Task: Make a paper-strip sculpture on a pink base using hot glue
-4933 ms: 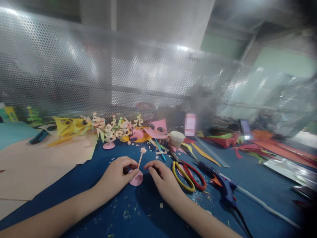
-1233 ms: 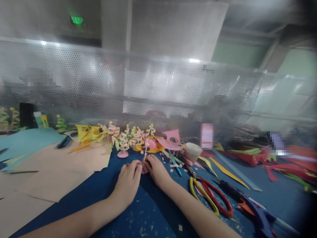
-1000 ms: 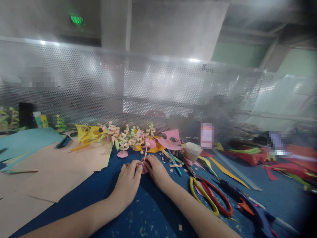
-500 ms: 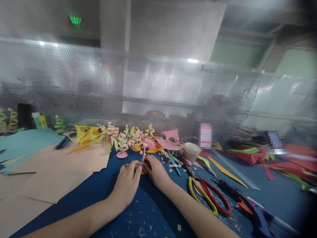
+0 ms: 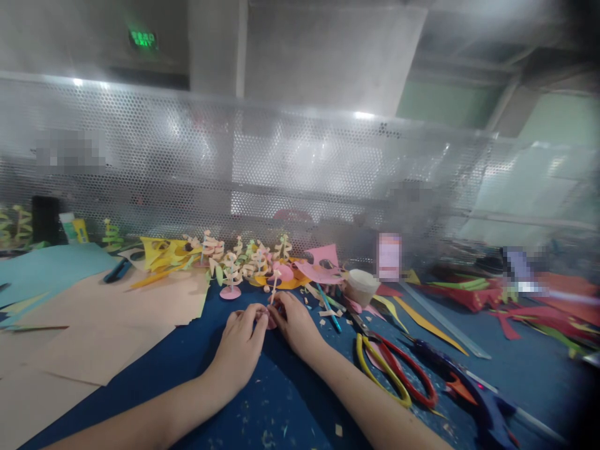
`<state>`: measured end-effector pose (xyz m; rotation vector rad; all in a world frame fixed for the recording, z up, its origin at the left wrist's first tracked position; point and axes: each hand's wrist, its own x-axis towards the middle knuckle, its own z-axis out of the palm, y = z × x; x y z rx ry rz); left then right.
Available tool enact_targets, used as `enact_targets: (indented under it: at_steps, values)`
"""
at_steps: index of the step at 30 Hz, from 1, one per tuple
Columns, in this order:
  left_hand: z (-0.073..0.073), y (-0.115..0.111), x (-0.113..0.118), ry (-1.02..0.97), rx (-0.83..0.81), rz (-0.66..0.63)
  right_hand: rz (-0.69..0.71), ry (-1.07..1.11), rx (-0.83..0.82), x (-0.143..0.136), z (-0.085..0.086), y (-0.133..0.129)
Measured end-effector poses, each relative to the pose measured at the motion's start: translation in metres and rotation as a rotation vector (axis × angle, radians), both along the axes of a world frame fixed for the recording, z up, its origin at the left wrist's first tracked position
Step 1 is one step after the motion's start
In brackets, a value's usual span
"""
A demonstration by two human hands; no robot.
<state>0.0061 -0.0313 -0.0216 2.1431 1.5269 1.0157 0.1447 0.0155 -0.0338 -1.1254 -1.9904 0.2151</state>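
Observation:
Both of my hands meet at the middle of the blue table around a small pink paper base [image 5: 272, 322] with a thin pale stick [image 5: 274, 290] standing up from it, a small star at its top. The fingers of my left hand [image 5: 242, 340] are pinched on the base's left side. My right hand [image 5: 297, 325] has its fingers closed at the lower stick and the base's right side, and they partly hide both. Just behind, a finished-looking spiral paper piece [image 5: 230, 275] stands on a pink disc.
Peach paper sheets [image 5: 117, 325] cover the left. Several spiral paper pieces and yellow and pink scraps lie behind. On the right are a paper cup [image 5: 362, 287], scissors [image 5: 398, 369], a blue pen [image 5: 330, 309], a glue gun [image 5: 478, 387] and a clear ruler [image 5: 450, 322].
The stick's top has tilted slightly to the right. Both hands have stayed almost in place around the base.

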Motion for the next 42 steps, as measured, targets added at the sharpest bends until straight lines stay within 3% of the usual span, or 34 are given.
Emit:
enact_targets:
  at_steps: [22,32,42]
  values:
    - [-0.0016,0.0015,0.0006,-0.008,0.047,-0.016,-0.011,0.043,-0.002,-0.0001,0.0038,-0.0004]
    - [0.0080,-0.0025,0.0031,0.067,0.037,-0.036,-0.014,0.036,-0.032,-0.0010,0.0043,0.0026]
    - [0.0068,-0.0018,0.0035,0.083,0.072,-0.071,-0.038,0.047,-0.042,0.0002,0.0002,0.0042]
